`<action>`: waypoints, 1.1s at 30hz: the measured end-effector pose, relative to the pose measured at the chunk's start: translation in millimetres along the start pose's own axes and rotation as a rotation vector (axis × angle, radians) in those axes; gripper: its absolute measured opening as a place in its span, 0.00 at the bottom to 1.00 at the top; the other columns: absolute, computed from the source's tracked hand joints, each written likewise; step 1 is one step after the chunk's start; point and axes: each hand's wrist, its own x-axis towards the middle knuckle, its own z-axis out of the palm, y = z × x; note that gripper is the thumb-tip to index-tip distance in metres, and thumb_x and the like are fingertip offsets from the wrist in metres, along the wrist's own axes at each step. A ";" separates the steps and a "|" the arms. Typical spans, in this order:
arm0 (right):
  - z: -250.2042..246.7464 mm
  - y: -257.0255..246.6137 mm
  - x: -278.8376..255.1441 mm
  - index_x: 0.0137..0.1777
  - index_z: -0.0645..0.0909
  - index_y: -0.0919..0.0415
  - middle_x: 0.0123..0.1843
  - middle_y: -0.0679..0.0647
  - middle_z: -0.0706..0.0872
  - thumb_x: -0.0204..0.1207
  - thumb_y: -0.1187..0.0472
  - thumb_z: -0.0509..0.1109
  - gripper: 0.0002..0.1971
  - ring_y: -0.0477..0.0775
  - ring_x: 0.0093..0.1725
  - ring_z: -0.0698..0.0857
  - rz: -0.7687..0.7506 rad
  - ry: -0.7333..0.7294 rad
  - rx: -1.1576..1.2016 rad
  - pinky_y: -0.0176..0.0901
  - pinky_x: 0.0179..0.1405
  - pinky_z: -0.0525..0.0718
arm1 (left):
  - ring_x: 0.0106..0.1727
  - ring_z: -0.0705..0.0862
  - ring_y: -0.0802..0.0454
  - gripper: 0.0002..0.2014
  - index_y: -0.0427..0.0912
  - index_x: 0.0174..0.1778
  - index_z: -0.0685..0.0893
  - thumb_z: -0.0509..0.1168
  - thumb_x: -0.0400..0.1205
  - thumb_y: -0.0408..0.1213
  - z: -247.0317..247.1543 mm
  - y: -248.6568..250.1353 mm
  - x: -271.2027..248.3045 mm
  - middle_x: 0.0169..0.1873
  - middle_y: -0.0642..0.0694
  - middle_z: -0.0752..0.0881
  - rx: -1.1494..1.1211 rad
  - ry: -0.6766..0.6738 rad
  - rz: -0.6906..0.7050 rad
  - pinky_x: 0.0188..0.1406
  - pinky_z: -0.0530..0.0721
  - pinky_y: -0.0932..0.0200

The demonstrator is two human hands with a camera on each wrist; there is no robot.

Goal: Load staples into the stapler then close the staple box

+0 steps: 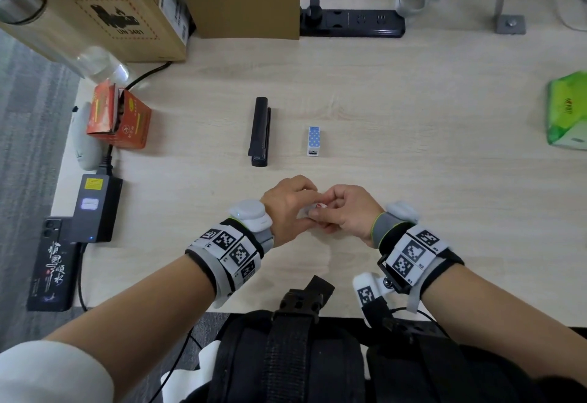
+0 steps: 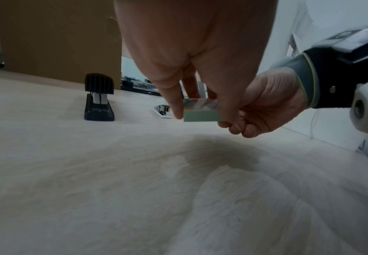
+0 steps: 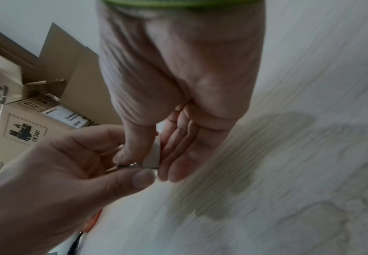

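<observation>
Head view: hands [image 1: 314, 209] round small rectangular box [image 2: 200, 112]

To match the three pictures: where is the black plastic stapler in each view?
Head: the black plastic stapler lies at centre.
Left wrist: upper left.
Right wrist: not in it.
Shared landmark: the small pale box being held, in all three.

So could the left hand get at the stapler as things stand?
Probably not at once: the left hand pinches a small box together with the right hand. The desk up to the stapler looks bare.
</observation>
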 end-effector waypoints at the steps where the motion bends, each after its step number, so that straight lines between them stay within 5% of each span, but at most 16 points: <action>1: 1.3 -0.4 -0.4 0.49 0.81 0.71 0.36 0.64 0.86 0.66 0.67 0.80 0.15 0.48 0.27 0.86 0.002 0.007 0.012 0.39 0.29 0.86 | 0.50 0.81 0.49 0.18 0.47 0.56 0.86 0.75 0.70 0.41 0.5 0.5 0.1 0.52 0.45 0.82 -0.020 0.020 -0.005 0.46 0.81 0.56; 8: 1.9 -2.2 -0.8 0.46 0.84 0.68 0.35 0.60 0.88 0.70 0.56 0.78 0.14 0.49 0.28 0.84 0.026 0.097 -0.035 0.39 0.31 0.84 | 0.46 0.82 0.49 0.25 0.46 0.61 0.77 0.71 0.68 0.33 4.9 7.0 9.7 0.59 0.47 0.77 -0.019 0.034 -0.017 0.39 0.86 0.51; 13: -13.7 -2.5 5.5 0.41 0.85 0.66 0.34 0.60 0.89 0.71 0.55 0.77 0.12 0.50 0.29 0.85 0.040 0.265 -0.069 0.42 0.31 0.85 | 0.61 0.78 0.42 0.30 0.46 0.68 0.72 0.73 0.70 0.42 2.7 -1.7 9.6 0.66 0.43 0.75 0.128 -0.036 0.006 0.56 0.82 0.45; 16: -38.1 -3.8 12.7 0.34 0.83 0.61 0.34 0.61 0.88 0.72 0.58 0.76 0.09 0.52 0.28 0.83 0.062 0.395 -0.005 0.43 0.31 0.83 | 0.64 0.75 0.40 0.28 0.47 0.69 0.72 0.70 0.73 0.44 -3.7 -12.1 5.5 0.68 0.42 0.73 0.269 -0.069 -0.090 0.59 0.79 0.42; 22: -81.1 -13.1 19.4 0.38 0.83 0.63 0.35 0.60 0.89 0.73 0.60 0.75 0.07 0.53 0.29 0.84 0.059 0.608 0.119 0.43 0.30 0.83 | 0.65 0.71 0.43 0.26 0.50 0.70 0.69 0.65 0.76 0.51 -14.0 -29.5 -11.4 0.69 0.46 0.70 0.478 -0.143 -0.244 0.62 0.73 0.48; 26: -90.9 -12.2 26.5 0.40 0.82 0.64 0.36 0.61 0.89 0.74 0.62 0.73 0.06 0.54 0.28 0.84 0.102 0.629 0.124 0.44 0.29 0.84 | 0.68 0.69 0.43 0.28 0.51 0.70 0.68 0.66 0.75 0.53 -15.9 -34.3 -22.5 0.70 0.46 0.69 0.502 -0.113 -0.278 0.65 0.72 0.47; 33: -92.6 -11.4 20.5 0.40 0.81 0.62 0.38 0.63 0.88 0.75 0.62 0.73 0.06 0.55 0.27 0.82 0.119 0.623 0.015 0.44 0.27 0.83 | 0.82 0.51 0.44 0.35 0.54 0.79 0.52 0.60 0.79 0.55 -15.4 -38.2 -33.2 0.82 0.48 0.53 0.464 -0.200 -0.363 0.79 0.59 0.48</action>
